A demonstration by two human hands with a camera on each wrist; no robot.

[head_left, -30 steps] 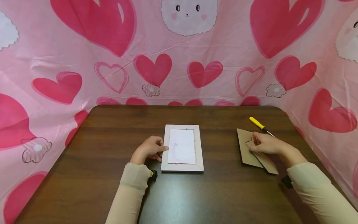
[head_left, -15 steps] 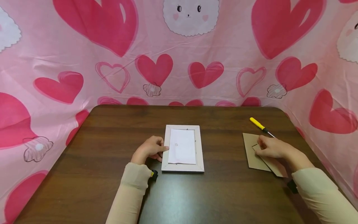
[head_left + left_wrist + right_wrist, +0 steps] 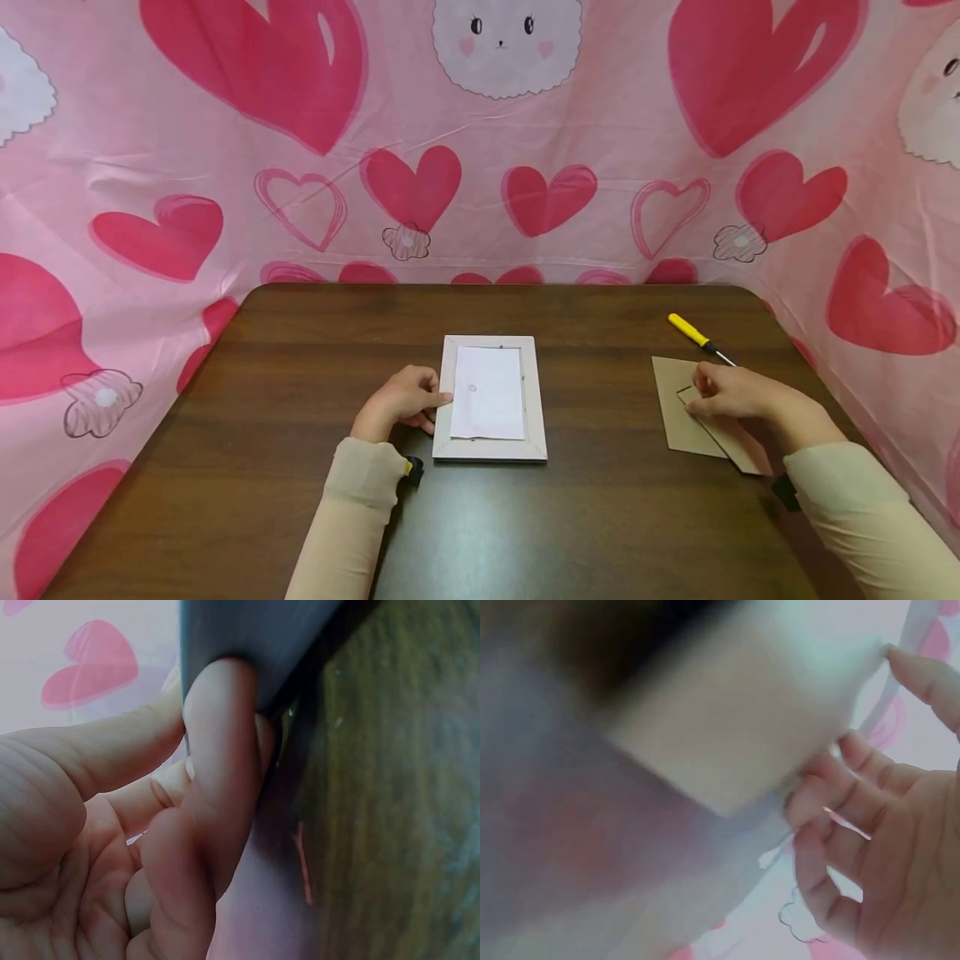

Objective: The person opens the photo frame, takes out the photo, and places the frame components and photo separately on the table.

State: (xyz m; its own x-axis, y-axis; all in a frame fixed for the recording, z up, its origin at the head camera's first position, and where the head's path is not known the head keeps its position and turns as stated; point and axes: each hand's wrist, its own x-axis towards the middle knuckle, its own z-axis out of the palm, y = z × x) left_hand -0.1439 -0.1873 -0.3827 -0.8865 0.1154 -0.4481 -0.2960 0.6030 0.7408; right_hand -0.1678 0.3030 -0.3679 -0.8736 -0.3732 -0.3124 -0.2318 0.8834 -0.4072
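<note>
A white picture frame [image 3: 491, 450] lies in the middle of the table, with a sheet of white paper [image 3: 487, 392] within its border. My left hand [image 3: 401, 398] pinches its left edge, thumb on top; the left wrist view shows curled fingers [image 3: 221, 742] against the frame's side [image 3: 270, 641]. Over on the right, my right hand [image 3: 738, 393] pinches a brown backing board [image 3: 678, 412] by the narrow strip [image 3: 738, 446] slanting across it. In the right wrist view the backing board [image 3: 727, 727] is blurred and close to the camera, with fingertips at its edge.
A screwdriver [image 3: 687, 330] with a yellow handle lies just behind the backing board, its shaft partly hidden by my right hand. The dark wooden table [image 3: 585, 517] meets a pink cloth [image 3: 480, 125] printed with hearts at the back and sides.
My right hand has shifted a little to the right with the backing board, then stays nearly still over the last half second. The left hand and the picture frame have not moved.
</note>
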